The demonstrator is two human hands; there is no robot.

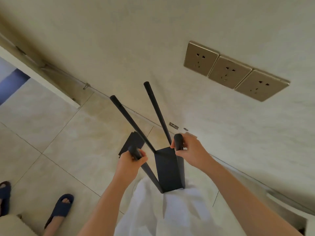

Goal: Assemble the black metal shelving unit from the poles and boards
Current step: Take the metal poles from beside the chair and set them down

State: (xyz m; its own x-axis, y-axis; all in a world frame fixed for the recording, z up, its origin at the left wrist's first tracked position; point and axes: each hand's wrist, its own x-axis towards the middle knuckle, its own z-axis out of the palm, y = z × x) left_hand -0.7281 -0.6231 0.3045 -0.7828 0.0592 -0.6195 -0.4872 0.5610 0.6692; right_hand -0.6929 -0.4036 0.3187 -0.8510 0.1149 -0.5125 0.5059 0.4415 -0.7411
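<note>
There are no words, numbers or signs to read here, not on the three wall sockets (235, 70) or the black poles (131, 123)

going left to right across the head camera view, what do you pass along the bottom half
Blue slipper → left hand → black board → right hand.

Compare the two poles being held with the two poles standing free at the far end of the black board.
The near poles each have a hand closed around the top: left hand and right hand. The far poles are untouched.
The far poles' tops splay apart and show small side holes; the near poles' tops are covered by each grip.
All four are black, round, and meet the black board.
</note>
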